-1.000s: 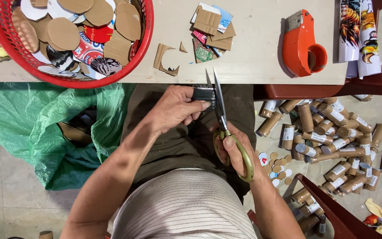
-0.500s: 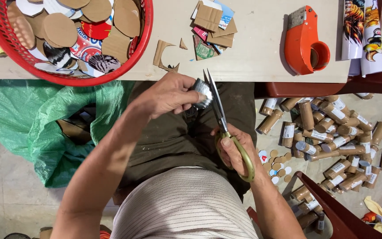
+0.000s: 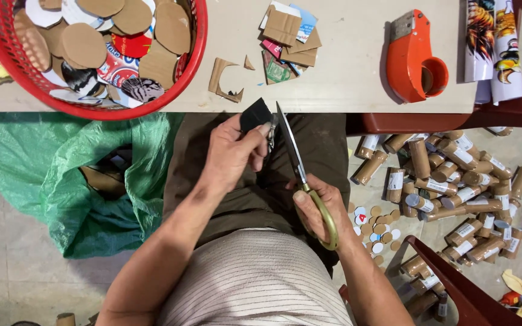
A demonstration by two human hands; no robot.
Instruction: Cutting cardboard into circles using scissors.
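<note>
2 hands work below the pale tabletop point(image 3: 345, 78): left hand point(image 3: 231, 154) pinches a black card piece point(image 3: 254, 115); right hand point(image 3: 321, 208) grips yellow-handled steel scissors point(image 3: 300, 169).

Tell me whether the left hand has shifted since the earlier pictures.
Yes. The left hand turned the dark card piece upward, so it now stands closer to the table edge than before.

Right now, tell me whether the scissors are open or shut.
Open: the scissors blades part near the dark card piece held by the left hand.
</note>
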